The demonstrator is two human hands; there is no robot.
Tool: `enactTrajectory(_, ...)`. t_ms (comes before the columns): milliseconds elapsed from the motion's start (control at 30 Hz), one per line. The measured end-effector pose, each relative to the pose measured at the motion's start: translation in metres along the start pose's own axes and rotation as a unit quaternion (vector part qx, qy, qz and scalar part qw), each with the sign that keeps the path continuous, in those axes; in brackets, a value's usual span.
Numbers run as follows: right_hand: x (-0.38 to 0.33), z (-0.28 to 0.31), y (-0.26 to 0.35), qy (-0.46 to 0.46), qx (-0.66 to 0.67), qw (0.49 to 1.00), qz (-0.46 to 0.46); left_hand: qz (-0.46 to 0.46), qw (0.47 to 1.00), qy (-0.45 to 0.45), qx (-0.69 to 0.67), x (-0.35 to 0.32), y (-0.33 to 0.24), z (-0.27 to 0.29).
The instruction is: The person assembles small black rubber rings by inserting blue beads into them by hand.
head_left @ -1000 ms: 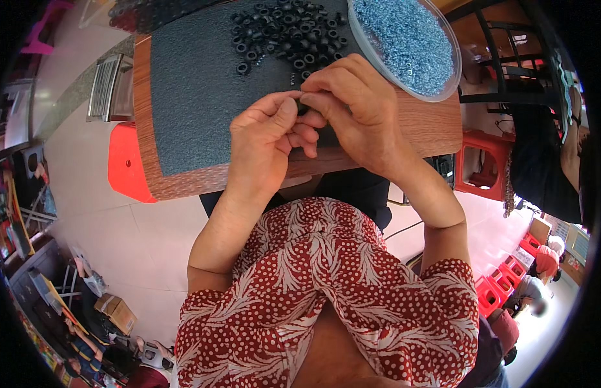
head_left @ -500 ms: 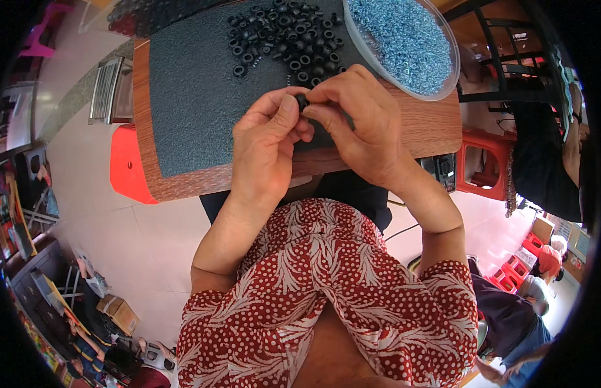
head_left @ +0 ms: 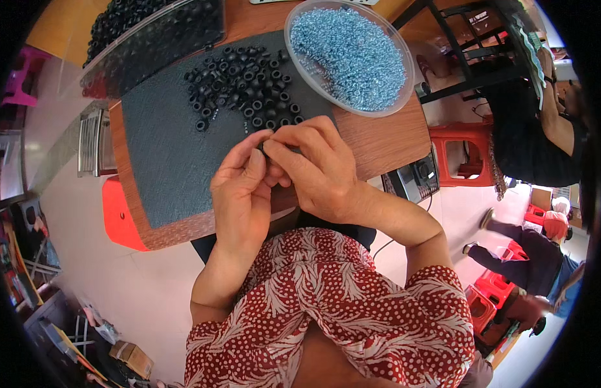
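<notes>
Just over the table's near edge, my left hand [head_left: 241, 194] and my right hand [head_left: 321, 169] meet fingertip to fingertip. Both pinch a small, dark, rounded piece [head_left: 262, 147], now mostly covered by the fingers. Beyond them a loose pile of black, hollow ring-like pieces [head_left: 242, 84] lies on a dark textured mat [head_left: 161, 165]. A few tiny shiny pale bits [head_left: 246, 126] rest at the pile's near side. To the right stands a round clear tub [head_left: 376, 114] holding many small, glossy light-blue pieces [head_left: 355, 58].
A clear bin [head_left: 184, 29] of black pieces stands at the far left of the wooden table [head_left: 384, 145]. A red stool [head_left: 123, 216] is under the left corner, another red stool [head_left: 459, 155] at the right. A person in black [head_left: 517, 129] sits beyond the right side.
The view has shifted, bringing more of the bin and tub into sight. My hands stay pinched together, and the dark piece shows less between the fingers. A person walks at the far right.
</notes>
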State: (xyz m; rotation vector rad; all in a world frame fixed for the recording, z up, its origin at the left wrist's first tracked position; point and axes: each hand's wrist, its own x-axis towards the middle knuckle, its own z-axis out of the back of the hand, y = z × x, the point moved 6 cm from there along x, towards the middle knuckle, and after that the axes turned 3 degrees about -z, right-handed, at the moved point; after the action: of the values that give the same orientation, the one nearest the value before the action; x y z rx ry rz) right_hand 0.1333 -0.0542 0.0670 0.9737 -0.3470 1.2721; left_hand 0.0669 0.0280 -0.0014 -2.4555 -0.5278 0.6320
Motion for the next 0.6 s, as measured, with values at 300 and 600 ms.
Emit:
enactTrajectory(300,0.010,0.012,-0.025,0.025,0.101,0.988,-0.114,-0.035,0.999,0.025,0.014,0.010,0.007,0.000)
enactTrajectory(600,-0.006,-0.006,-0.054,0.128,0.453,0.746,-0.471,-0.046,0.992,0.062,0.098,0.003,0.007,-0.001)
